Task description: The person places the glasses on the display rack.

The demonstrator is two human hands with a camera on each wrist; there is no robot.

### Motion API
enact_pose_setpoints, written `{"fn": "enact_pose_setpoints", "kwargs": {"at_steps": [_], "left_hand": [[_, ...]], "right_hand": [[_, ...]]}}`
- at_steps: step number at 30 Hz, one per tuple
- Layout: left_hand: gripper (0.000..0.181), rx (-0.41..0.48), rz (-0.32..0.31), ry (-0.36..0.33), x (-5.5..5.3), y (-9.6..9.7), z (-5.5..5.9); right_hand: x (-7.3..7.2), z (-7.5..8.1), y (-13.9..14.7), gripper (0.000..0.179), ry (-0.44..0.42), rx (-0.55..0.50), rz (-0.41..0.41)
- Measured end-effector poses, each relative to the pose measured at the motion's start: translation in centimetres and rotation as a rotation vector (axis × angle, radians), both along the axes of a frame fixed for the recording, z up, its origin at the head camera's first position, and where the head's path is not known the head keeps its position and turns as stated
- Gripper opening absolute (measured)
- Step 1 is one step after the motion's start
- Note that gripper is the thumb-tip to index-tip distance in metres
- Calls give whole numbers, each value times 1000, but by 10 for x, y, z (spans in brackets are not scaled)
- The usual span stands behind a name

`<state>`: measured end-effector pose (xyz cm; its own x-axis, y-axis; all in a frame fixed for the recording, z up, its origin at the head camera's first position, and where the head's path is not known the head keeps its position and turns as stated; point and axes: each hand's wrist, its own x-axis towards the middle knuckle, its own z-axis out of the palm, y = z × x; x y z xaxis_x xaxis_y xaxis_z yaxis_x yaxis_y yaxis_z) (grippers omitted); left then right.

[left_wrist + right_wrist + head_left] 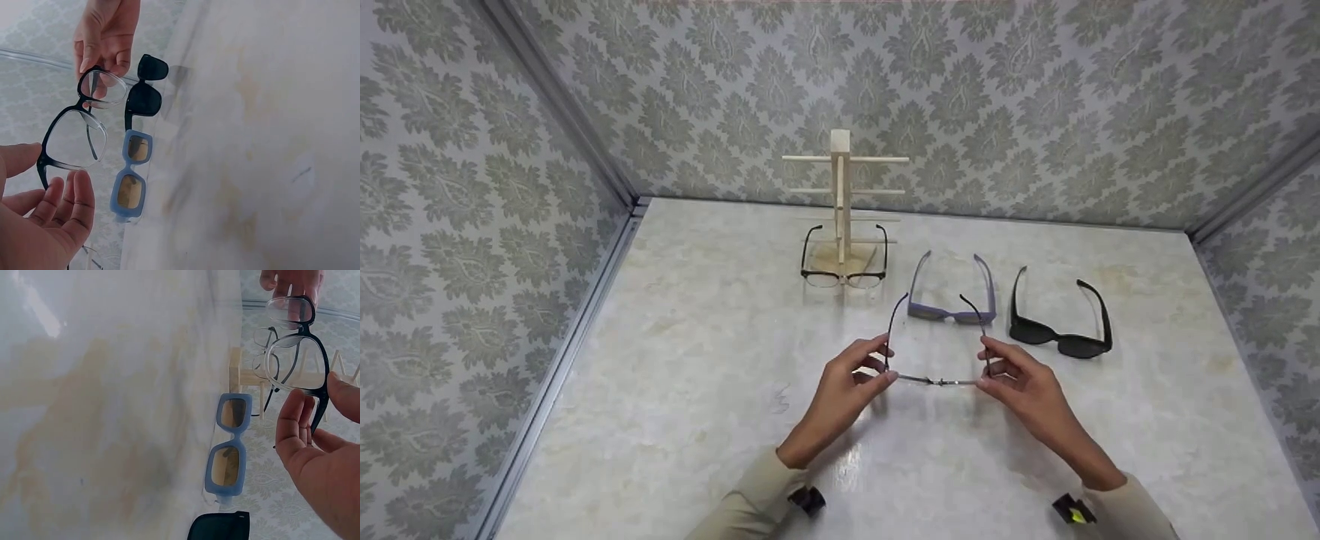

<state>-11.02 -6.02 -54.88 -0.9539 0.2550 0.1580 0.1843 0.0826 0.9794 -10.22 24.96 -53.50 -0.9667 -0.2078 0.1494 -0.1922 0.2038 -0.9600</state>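
A pair of eyeglasses (pixel 48 126) with a dark upper rim and clear lower rim is held above the table by both hands, its temples unfolded and pointing away from the person. My left hand (pixel 844 382) pinches one front corner near the hinge between thumb and fingers. At the opposite corner my right hand (pixel 1030 386) pinches the frame the same way. Just beyond the held pair lie blue-purple sunglasses (pixel 950 313) with brownish lenses. To their right, black sunglasses (pixel 1057 340) rest with temples spread.
A wooden display stand (pixel 841 187) with several horizontal pegs stands at the back of the table (pixel 675 375). Dark-rimmed glasses (pixel 844 279) sit on its lowest part. Patterned walls (pixel 885 97) enclose the table at the back and sides.
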Motion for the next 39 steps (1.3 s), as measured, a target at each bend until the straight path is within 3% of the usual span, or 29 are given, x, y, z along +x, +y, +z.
{"fn": "enact_pose_setpoints", "kwargs": {"at_steps": [12, 22, 39], "left_hand": [[54, 10, 34, 12, -4, -12, 7], [54, 39, 78, 37, -7, -20, 18], [55, 13, 118, 67, -6, -38, 34]], "right_hand": [[-12, 8, -12, 64, -39, 8, 13], [-21, 20, -22, 64, -20, -6, 50], [-29, 38, -40, 66, 7, -22, 98]]}}
